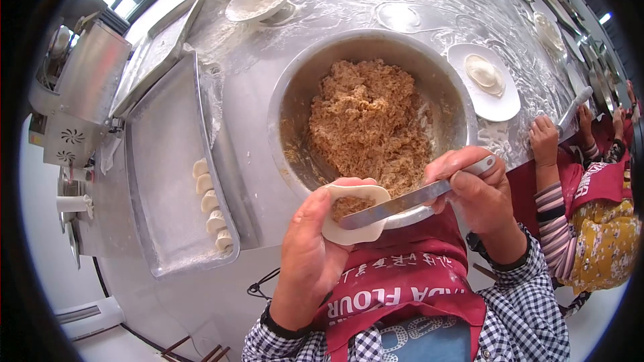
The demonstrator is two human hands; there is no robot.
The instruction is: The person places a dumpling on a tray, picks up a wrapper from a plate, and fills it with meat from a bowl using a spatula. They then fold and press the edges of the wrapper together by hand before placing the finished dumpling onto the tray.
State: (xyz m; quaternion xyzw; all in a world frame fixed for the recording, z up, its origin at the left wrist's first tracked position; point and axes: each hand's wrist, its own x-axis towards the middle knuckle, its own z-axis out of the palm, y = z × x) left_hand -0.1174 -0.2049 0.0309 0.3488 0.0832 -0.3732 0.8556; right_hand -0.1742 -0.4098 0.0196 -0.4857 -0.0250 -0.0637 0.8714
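Note:
My left hand (312,248) is closed around the edge of a round dough wrapper (334,226), which has brown filling in its middle. In my right hand (479,191) is a flat metal spatula (402,202) with a pale handle; its blade lies across the filling in the wrapper. Both hands are over the near rim of a large metal bowl (285,94). Inside the bowl is a heap of brown minced filling (369,110).
At left is a metal tray (164,181) with several shaped dumplings (209,200) along its right side. A white plate (506,97) holds stacked wrappers (484,72). A flour dish (260,0) stands at the back. A co-worker's hand (544,137) is near a rolling pin (577,106) at right.

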